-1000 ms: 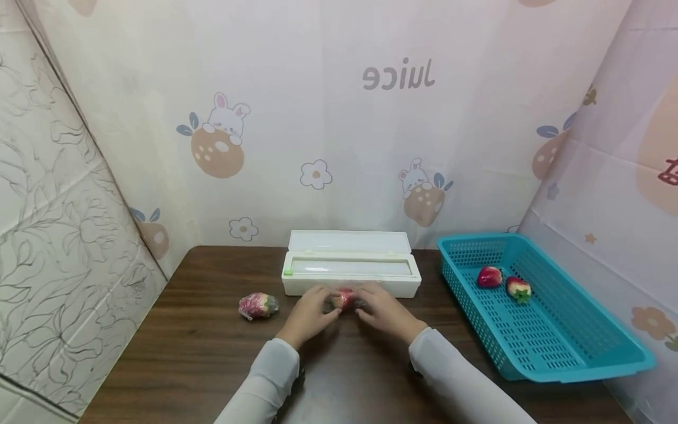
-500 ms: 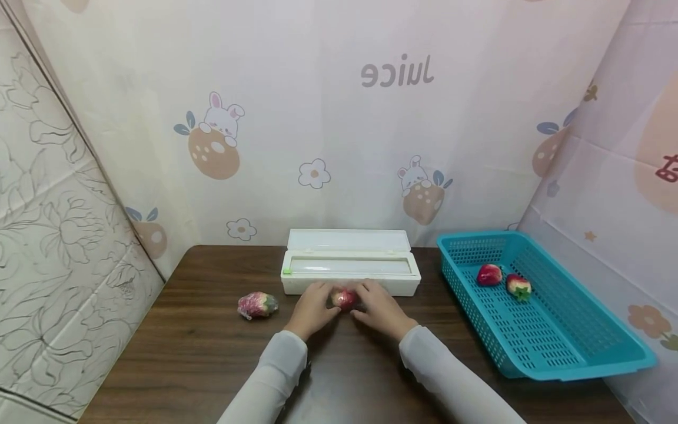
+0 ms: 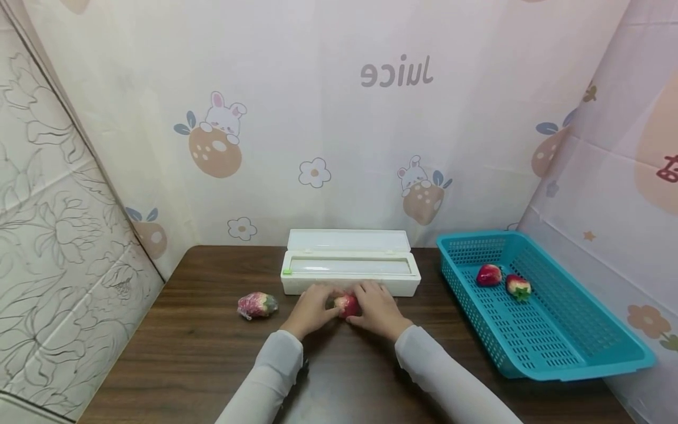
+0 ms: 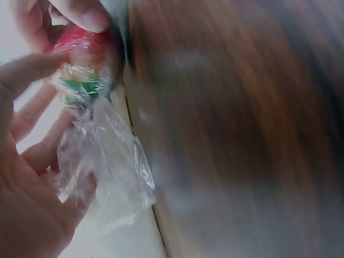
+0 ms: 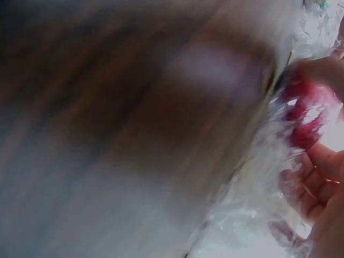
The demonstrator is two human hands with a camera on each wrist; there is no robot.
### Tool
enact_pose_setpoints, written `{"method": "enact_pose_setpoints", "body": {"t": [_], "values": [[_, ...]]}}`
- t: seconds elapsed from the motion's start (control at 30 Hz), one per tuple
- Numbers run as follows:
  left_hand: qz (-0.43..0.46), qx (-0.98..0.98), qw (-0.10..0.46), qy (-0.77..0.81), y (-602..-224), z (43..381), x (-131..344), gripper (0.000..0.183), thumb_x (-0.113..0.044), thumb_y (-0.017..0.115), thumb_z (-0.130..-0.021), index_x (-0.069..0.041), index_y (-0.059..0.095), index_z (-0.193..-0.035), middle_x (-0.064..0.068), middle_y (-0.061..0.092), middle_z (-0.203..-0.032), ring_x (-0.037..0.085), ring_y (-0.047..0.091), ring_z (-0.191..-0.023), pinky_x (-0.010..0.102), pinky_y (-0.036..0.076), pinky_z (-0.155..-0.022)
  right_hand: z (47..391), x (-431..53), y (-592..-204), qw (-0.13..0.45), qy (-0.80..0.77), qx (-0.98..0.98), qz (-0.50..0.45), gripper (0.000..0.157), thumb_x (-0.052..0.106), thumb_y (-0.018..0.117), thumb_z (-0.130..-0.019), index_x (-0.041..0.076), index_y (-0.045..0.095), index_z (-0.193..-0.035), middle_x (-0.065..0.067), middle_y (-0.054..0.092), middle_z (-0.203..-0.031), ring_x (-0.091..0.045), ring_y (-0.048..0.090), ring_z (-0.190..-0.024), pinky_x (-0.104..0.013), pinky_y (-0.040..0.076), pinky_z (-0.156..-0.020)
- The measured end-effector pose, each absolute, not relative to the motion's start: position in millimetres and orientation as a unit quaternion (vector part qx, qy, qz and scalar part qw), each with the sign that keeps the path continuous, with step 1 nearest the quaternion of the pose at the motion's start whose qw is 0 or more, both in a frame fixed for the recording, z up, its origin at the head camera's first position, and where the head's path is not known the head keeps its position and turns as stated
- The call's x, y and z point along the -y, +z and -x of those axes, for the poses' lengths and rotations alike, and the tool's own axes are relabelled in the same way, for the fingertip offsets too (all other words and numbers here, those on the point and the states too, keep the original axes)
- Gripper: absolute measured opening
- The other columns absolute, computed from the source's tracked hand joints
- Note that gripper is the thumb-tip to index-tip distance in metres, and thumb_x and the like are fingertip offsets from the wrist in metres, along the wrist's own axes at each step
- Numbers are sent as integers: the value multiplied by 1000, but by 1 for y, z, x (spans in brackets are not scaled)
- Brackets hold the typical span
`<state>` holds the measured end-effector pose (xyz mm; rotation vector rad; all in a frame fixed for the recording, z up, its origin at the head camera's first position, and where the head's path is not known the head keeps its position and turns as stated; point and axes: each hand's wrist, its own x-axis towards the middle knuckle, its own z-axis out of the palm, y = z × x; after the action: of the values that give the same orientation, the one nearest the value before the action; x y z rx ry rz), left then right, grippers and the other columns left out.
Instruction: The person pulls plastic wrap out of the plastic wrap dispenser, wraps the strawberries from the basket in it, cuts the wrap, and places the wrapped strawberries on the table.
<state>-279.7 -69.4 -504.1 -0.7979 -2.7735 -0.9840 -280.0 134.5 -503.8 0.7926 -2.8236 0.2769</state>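
Between the two hands, in front of a white box, is a red strawberry (image 3: 346, 305) with clear plastic film round it. My left hand (image 3: 312, 311) holds the strawberry's leafy end; in the left wrist view, loose crumpled film (image 4: 110, 161) trails from the green leaves past the palm. From the other side my right hand (image 3: 377, 311) grips the red end with thumb and fingers, and more loose film (image 5: 242, 199) spreads beside it in the right wrist view. Another film-wrapped strawberry (image 3: 256, 305) lies on the table left of the left hand.
The white cling film dispenser (image 3: 404, 287) stands behind the hands, lid raised, with a green slider (image 3: 287, 272) at its left. A blue-green basket (image 3: 567, 335) at the right holds two strawberries (image 3: 489, 275). A printed curtain (image 3: 328, 118) hangs behind the dark wooden table (image 3: 180, 353).
My right hand has moved a little left, toward the left hand. The strawberry between them has turned and shows more of its red side. The basket and dispenser stay put.
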Motion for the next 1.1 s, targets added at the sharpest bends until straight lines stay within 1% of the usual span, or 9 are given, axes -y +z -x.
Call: {"method": "enact_pose_setpoints", "body": {"t": [0.23,0.43,0.5,0.57,0.7,0.8,0.9,1.0,1.1], "values": [[301,900,65,-308,-498,279,75,61,-25,88,-78,-17,62,-133,0,63,-131,25,54,-122,53,45,-92,281,-142,-491,84,168,946,-264,43,55,70,-87,16,70,-105,6,62,-95,-15,53,-92,-42,43,-84],[288,896,102,-323,-489,281,76,56,-33,84,-84,-25,61,-134,-4,66,-124,20,59,-116,55,43,-97,285,-147,-467,50,232,936,-261,40,59,55,-97,23,72,-91,13,56,-73,-13,50,-79,-40,38,-77],[286,896,102,-324,-487,281,77,54,-37,82,-84,-26,60,-133,-4,68,-119,20,61,-109,54,43,-97,285,-149,-463,51,241,934,-259,43,60,51,-98,24,74,-98,13,61,-79,-13,54,-82,-40,38,-78],[279,896,93,-331,-484,280,78,53,-42,80,-85,-26,61,-132,-3,68,-114,18,62,-103,51,47,-94,285,-151,-460,54,247,931,-265,46,61,52,-98,23,72,-114,11,68,-94,-13,59,-91,-41,39,-82],[261,891,52,-367,-479,281,81,52,-52,74,-87,-23,65,-129,-3,69,-109,14,62,-93,39,52,-83,283,-156,-452,66,236,919,-308,59,55,67,-92,21,58,-139,5,66,-126,-12,59,-109,-41,39,-90],[265,879,25,-395,-474,281,82,56,-55,71,-88,-21,64,-133,-1,69,-112,14,62,-93,37,53,-80,282,-159,-442,65,244,906,-339,62,47,78,-86,21,57,-139,4,69,-120,-9,62,-98,-35,47,-91],[280,868,16,-410,-471,280,82,62,-55,73,-87,-28,56,-140,3,68,-119,16,64,-99,41,53,-85,280,-162,-434,31,292,900,-322,57,47,78,-85,21,62,-133,7,71,-107,-7,61,-84,-29,54,-79],[293,866,28,-404,-467,279,82,67,-55,75,-84,-37,49,-143,4,66,-126,18,64,-106,44,52,-92,279,-165,-430,-10,330,898,-290,55,53,75,-86,21,65,-130,9,70,-102,-7,62,-81,-28,55,-72],[307,867,41,-391,-465,281,81,65,-51,80,-82,-35,54,-139,-1,65,-129,15,62,-112,41,50,-97,279,-167,-431,-37,352,895,-272,58,54,73,-88,19,63,-134,5,70,-106,-11,63,-85,-33,55,-76]]}}
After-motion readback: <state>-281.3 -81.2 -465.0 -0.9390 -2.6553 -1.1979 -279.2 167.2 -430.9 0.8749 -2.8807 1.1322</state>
